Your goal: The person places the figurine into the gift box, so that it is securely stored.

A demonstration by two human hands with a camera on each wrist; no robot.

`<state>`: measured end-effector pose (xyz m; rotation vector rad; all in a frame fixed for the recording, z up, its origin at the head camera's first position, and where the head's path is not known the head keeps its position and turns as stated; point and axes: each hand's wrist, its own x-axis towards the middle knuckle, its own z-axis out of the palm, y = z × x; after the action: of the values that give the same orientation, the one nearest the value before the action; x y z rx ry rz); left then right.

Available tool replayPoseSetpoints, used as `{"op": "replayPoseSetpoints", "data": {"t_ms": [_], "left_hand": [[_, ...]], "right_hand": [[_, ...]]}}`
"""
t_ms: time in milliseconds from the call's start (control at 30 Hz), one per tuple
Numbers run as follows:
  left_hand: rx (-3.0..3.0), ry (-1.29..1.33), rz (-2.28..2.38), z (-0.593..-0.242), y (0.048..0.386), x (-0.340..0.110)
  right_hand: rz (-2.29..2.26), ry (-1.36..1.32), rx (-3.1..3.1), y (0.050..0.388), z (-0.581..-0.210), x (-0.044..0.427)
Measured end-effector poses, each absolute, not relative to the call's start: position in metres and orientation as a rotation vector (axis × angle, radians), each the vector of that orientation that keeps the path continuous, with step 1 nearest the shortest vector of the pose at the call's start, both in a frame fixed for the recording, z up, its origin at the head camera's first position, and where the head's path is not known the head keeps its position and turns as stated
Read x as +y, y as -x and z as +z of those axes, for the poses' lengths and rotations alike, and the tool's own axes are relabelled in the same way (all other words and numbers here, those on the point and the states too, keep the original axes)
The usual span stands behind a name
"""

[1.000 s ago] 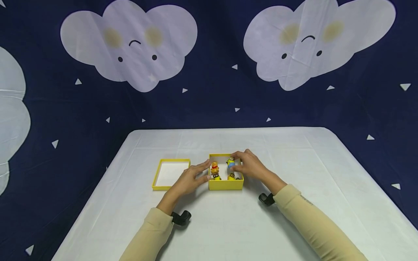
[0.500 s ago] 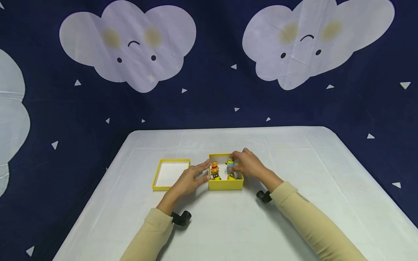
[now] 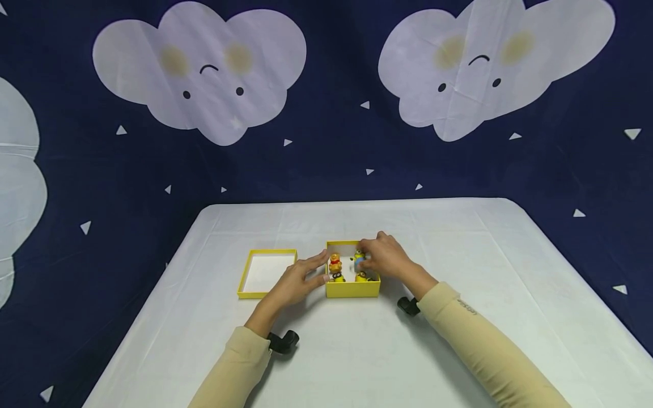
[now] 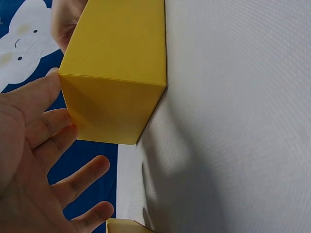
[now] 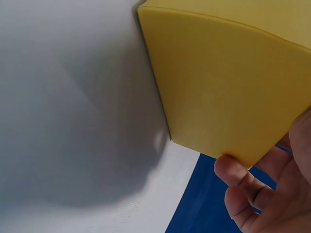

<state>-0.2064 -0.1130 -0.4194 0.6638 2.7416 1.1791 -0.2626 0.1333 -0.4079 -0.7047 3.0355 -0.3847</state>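
Note:
A yellow box (image 3: 353,290) with a white inside stands on the table, open at the top. Inside it are an orange and red bear figure (image 3: 335,263), a yellow figure with black (image 3: 339,277) at its front left, and another yellow figure (image 3: 361,276) at the front right. My right hand (image 3: 390,258) reaches over the right wall and pinches a yellow and blue figure (image 3: 359,259) between thumb and fingers. With fingers spread, my left hand (image 3: 296,281) touches the box's left side; the left wrist view shows its fingertips at the box edge (image 4: 112,107).
Left of the box lies a shallow yellow-rimmed lid (image 3: 251,294), inside up, partly behind my left hand. Both stand on a white-covered table (image 3: 357,351). A dark blue cloth with clouds (image 3: 326,170) hangs behind.
My right hand has moved slightly to the left, and the yellow and blue figure has shifted left with it. The left hand stays at the box.

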Motion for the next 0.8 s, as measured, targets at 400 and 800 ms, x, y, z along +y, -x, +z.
{"op": "replayPoseSetpoints", "data": {"t_ms": [400, 800], "left_hand": [[2.744, -0.653, 1.182, -0.4205, 0.2070, -0.1132], [2.745, -0.663, 1.188, -0.4222, 0.2071, -0.1134]], "right_hand": [[-0.334, 0.671, 2.986, 0.2656, -0.4062, 0.1306], [-0.317, 0.641, 2.920, 0.2707, -0.4036, 0.1293]]}}
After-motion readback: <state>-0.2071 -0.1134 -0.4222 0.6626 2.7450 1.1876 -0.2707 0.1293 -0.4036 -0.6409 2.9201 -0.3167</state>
